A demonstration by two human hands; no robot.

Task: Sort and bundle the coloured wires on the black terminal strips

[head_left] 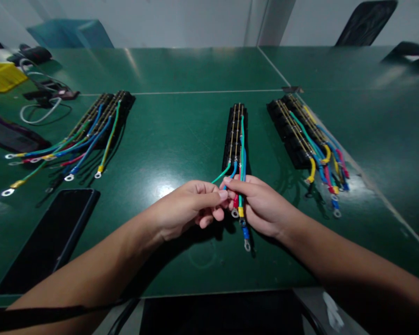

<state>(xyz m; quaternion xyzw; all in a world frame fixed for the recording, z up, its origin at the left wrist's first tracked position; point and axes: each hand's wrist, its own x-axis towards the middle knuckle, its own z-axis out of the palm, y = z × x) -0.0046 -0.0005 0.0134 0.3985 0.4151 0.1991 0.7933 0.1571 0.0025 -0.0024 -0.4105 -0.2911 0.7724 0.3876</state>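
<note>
A black terminal strip (234, 135) lies lengthwise in the middle of the green table (181, 139), with coloured wires (242, 153) running off its near end. My right hand (261, 204) is closed around a bunch of these wires, whose red, yellow and blue ring lugs (242, 218) hang below my fingers. My left hand (188, 209) pinches the end of a green wire (220, 177) between thumb and forefinger, right against my right hand.
Two more wired terminal strips lie on the table, one at the left (104, 116), one at the right (300, 132). A dark phone (49, 237) lies at the near left. A yellow bin (0, 77), white cable and small gear sit far left.
</note>
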